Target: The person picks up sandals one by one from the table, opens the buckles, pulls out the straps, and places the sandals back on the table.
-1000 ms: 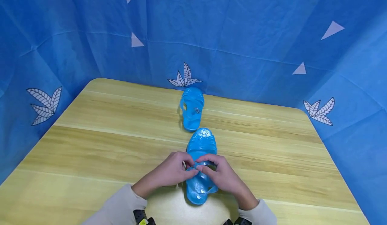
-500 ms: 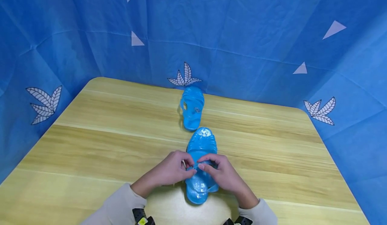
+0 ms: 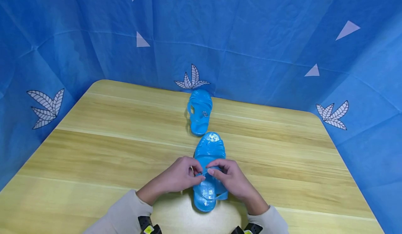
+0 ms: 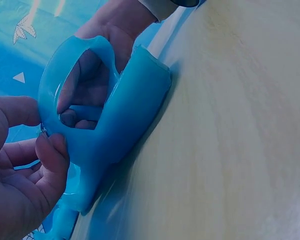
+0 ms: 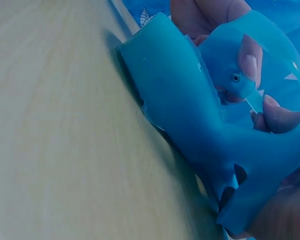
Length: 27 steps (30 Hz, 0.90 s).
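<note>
A glossy blue sandal [image 3: 207,192] lies sole down on the table, toe pointing away from me. My left hand [image 3: 183,174] pinches its strap at the left side, where a small metal buckle [image 4: 43,130] shows between thumb and finger in the left wrist view. Over the middle of the sandal, my right hand [image 3: 230,178] pinches the thin strap end [image 5: 256,101] between thumb and index finger. A small round metal fitting [image 5: 235,77] sits on the strap near the left fingertips. The fingertips of both hands are close together but apart.
A second blue sandal [image 3: 200,122], with a small dark print on its insole, lies just beyond the first, close to the table's back edge. The wood-grain table [image 3: 125,150] meets a blue cloth backdrop [image 3: 238,35] at the back and sides.
My right fingertips have shifted slightly right, widening the gap to the left fingertips, where a piece of strap now shows. My left hand and both sandals have stayed nearly still.
</note>
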Each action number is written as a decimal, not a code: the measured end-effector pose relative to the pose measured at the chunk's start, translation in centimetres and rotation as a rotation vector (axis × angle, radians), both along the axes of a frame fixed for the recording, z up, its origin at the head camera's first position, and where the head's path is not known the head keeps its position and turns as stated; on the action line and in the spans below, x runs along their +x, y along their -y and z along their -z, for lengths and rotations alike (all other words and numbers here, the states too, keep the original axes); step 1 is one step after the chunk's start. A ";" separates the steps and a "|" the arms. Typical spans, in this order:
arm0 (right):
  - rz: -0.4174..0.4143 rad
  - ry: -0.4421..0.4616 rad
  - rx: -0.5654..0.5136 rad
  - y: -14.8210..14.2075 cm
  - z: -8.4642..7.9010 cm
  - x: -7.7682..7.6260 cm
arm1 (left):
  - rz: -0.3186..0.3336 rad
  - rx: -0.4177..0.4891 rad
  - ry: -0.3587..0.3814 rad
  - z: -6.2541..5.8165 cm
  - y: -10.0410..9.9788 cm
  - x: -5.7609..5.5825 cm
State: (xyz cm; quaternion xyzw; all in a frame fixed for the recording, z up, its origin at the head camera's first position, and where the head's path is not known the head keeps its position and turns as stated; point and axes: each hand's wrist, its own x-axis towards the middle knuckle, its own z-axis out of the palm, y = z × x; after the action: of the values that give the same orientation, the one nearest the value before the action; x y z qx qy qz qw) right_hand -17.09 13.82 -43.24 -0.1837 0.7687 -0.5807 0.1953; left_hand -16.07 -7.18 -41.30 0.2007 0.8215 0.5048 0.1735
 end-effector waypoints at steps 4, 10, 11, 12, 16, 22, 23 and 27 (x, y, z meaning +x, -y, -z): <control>0.008 0.005 -0.016 0.0 0.1 0.0 | 0.000 -0.001 -0.002 -0.1 -0.1 0.0; 0.026 0.012 -0.058 0.1 0.3 0.0 | -0.001 -0.004 -0.003 0.0 -0.2 0.0; 0.026 0.011 -0.066 0.1 0.3 0.0 | -0.001 -0.003 -0.003 0.0 -0.2 0.0; 0.026 0.014 -0.078 0.1 0.4 0.0 | 0.000 -0.001 -0.006 0.0 -0.2 0.0; 0.028 0.030 -0.117 0.1 0.5 0.0 | 0.003 -0.001 -0.015 0.0 -0.3 0.0; 0.040 0.060 -0.149 0.1 0.5 0.0 | 0.001 -0.030 -0.012 0.0 -0.5 0.0; 0.041 0.063 -0.151 0.1 0.5 0.0 | 0.000 -0.032 -0.010 -0.1 -0.5 0.0; 0.049 0.068 -0.153 0.2 0.4 0.1 | -0.003 -0.030 0.000 -0.1 -0.6 0.0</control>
State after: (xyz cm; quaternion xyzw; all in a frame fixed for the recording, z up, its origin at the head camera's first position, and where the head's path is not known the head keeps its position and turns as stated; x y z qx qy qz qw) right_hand -17.03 13.65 -43.63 -0.1594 0.7195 -0.6481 0.1923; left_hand -16.05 -6.62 -41.20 0.1966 0.8293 0.4927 0.1757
